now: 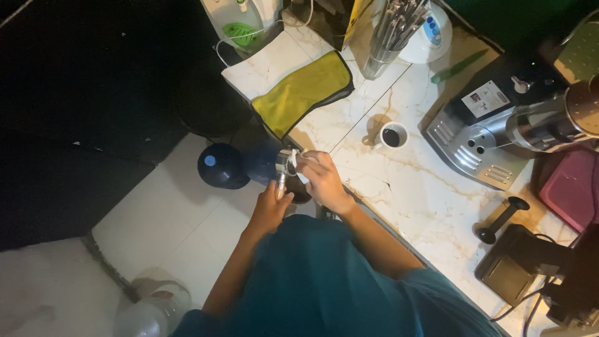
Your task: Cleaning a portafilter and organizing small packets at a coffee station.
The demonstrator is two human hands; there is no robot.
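Centrally in the frame, a metal portafilter (284, 167) is held past the tabletop edge, above the floor. Its handle is gripped by the left hand (272, 206), fingers wrapped around it; the right hand (321, 181) is pressed to the basket with a small white cloth (301, 171) pinched in its fingers. Just right, a cup of dark coffee (393, 135) stands on the white marble tabletop (412, 187). A yellow cloth (302, 90) lies upper centre, an espresso machine (493, 137) at right. Below left, pale floor tiles (168, 218) and a dark blue water bottle (221, 165) are seen; the room is dim.

Bare counter right of cup (393, 136); tamper (499, 219) possibly blocks farther.
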